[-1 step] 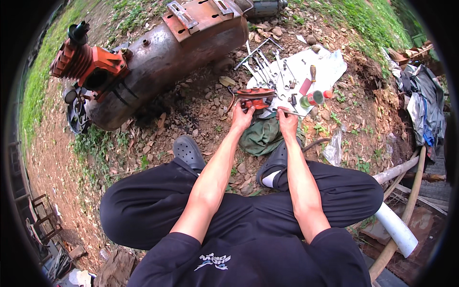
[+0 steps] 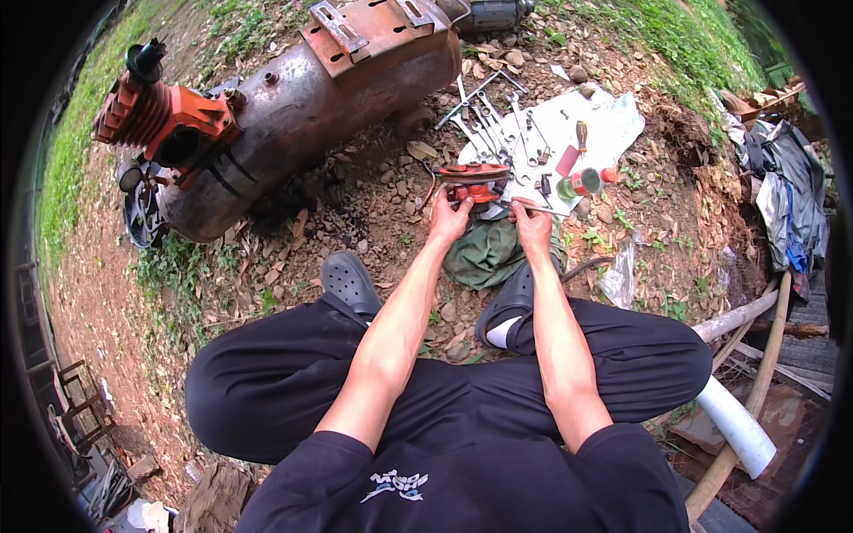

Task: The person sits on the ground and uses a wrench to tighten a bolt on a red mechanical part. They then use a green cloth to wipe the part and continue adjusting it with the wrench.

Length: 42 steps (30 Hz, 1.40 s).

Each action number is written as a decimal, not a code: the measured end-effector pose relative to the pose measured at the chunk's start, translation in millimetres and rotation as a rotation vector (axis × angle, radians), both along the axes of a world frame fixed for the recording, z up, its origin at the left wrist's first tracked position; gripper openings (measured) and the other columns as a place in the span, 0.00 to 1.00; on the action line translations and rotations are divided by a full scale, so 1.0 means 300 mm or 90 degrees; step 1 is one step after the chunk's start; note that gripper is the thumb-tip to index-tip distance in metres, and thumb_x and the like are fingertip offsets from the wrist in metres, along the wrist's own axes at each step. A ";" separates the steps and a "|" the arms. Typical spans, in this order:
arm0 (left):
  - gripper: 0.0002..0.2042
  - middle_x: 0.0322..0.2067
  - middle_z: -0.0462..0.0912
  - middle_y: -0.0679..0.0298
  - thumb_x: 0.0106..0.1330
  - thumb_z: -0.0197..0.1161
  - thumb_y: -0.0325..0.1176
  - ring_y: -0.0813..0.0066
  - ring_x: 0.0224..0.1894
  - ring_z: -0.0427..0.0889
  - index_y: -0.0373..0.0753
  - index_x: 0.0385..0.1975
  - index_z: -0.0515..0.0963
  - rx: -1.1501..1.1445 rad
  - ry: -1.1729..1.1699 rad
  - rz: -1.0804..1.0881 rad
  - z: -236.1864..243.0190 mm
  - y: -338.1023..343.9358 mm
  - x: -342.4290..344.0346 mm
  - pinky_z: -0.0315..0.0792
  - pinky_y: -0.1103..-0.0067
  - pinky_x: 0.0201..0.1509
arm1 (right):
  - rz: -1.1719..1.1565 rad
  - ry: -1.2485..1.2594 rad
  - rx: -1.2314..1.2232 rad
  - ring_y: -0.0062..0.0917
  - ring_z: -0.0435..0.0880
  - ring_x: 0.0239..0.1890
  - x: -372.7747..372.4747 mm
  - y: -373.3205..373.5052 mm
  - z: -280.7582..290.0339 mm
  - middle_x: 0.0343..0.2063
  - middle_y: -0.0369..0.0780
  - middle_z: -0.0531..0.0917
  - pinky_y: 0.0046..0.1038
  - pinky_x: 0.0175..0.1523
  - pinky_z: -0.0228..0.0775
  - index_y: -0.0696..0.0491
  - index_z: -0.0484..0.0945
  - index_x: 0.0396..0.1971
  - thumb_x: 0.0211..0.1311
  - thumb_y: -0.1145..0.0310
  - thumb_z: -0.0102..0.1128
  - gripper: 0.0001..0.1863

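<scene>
My left hand (image 2: 449, 219) is closed on the near left side of a small orange-red machine part (image 2: 480, 192), which has a flat red pulley wheel (image 2: 478, 171) at its far side. The part rests by a crumpled dark green cloth (image 2: 484, 255). Pinched in my right hand (image 2: 533, 226) is a thin metal rod (image 2: 553, 210); one end sticks out to the right, and the other points at the part's right side. What shape that inner end has is too small to tell.
Beyond my hands, a white sheet (image 2: 622, 124) bears several wrenches (image 2: 489, 120), a screwdriver (image 2: 582, 135) and a green jar (image 2: 579, 184) beside a red cap (image 2: 609, 175). A rusty compressor tank (image 2: 293, 124) with an orange-red pump head (image 2: 178, 129) lies at left. Wooden poles (image 2: 755, 382) lie at right.
My right hand has shifted very slightly left, toward the machine part, with the metal rod in it. My left hand and the part look unmoved.
</scene>
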<state>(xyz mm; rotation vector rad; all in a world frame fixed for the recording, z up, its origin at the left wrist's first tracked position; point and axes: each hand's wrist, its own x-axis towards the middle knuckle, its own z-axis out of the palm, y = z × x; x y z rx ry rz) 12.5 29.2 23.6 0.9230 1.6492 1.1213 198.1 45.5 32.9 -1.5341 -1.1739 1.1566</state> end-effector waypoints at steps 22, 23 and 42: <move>0.28 0.44 0.84 0.53 0.58 0.70 0.44 0.65 0.46 0.83 0.31 0.52 0.75 -0.084 -0.041 0.012 0.026 0.019 -0.001 0.74 0.72 0.52 | 0.031 -0.006 0.016 0.15 0.81 0.36 -0.080 -0.011 0.024 0.33 0.37 0.86 0.19 0.42 0.71 0.58 0.84 0.41 0.65 0.70 0.62 0.09; 0.26 0.43 0.84 0.53 0.59 0.70 0.45 0.65 0.45 0.83 0.32 0.51 0.76 -0.089 -0.032 0.007 0.032 0.023 0.003 0.74 0.72 0.52 | 0.020 -0.009 0.018 0.16 0.81 0.36 -0.076 -0.011 0.022 0.32 0.37 0.86 0.20 0.42 0.72 0.58 0.84 0.40 0.64 0.70 0.62 0.09; 0.15 0.37 0.85 0.58 0.64 0.65 0.40 0.64 0.40 0.84 0.37 0.45 0.78 -0.105 0.049 0.002 0.006 0.050 0.001 0.74 0.69 0.48 | 0.091 -0.172 0.148 0.35 0.84 0.36 -0.112 -0.007 0.088 0.31 0.44 0.86 0.32 0.46 0.73 0.55 0.85 0.35 0.59 0.68 0.62 0.08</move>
